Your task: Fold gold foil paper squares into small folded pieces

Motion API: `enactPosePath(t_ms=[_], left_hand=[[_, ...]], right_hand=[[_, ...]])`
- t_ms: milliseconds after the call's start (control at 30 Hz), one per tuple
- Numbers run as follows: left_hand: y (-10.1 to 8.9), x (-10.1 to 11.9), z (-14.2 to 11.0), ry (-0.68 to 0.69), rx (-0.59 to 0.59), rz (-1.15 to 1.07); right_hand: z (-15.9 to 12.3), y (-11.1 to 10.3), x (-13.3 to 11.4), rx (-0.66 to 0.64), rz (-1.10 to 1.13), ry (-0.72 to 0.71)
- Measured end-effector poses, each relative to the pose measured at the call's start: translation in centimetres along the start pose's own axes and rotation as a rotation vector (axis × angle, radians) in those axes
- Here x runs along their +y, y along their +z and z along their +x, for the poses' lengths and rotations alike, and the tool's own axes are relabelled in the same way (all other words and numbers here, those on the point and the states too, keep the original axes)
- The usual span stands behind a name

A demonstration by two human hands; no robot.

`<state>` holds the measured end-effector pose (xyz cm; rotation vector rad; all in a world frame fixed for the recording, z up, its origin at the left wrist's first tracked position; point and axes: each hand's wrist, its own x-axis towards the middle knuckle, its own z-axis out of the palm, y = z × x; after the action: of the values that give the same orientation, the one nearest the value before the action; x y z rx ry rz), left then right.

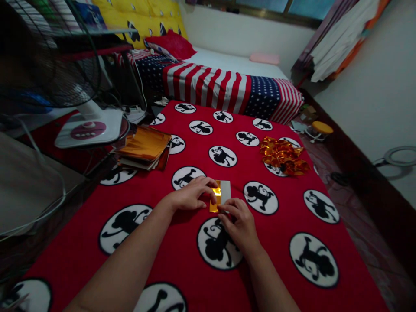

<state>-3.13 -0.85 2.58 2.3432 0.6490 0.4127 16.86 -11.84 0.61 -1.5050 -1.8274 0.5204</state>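
A small sheet of gold foil paper (215, 204) lies on the red blanket in front of me. Its left part shows shiny gold and its right part whitish, partly folded over. My left hand (193, 193) rests at its left edge, fingers apart, with fingertips touching the gold side and the thumb off the paper. At the lower right corner, my right hand (239, 220) pinches the sheet between thumb and forefinger. Some of the paper is hidden under the fingers.
A stack of gold foil sheets (144, 145) sits on the blanket's left edge. Folded gold foil pieces (281, 156) are heaped at the right. A fan base (89, 128) stands on the left. Beyond is a bed with a flag-patterned cover (208, 82). A yellow-topped stool (322, 127) is at right.
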Motion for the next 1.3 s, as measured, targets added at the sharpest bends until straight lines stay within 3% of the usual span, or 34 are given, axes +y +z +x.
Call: enactPosePath(t_ms=[600,933,1167,1300], left_hand=[[0.5,0.5,0.0,-0.028,0.066,0.082],[1.4,2.3,-1.3,0.077,0.031,0.324],[2.0,2.1,-1.7,0.047,0.058,0.374],[2.2,1.6,-2.0,0.117,0.095,0.354]], right_hand=[[0.0,0.0,-0.1,-0.002,-0.097,0.013],[0.1,-0.1,-0.2,-0.009,-0.127,-0.002],[0.0,0.0,-0.1,-0.013,-0.151,-0.019],[0.1,-0.1,-0.1,-0.015,-0.146,-0.014]])
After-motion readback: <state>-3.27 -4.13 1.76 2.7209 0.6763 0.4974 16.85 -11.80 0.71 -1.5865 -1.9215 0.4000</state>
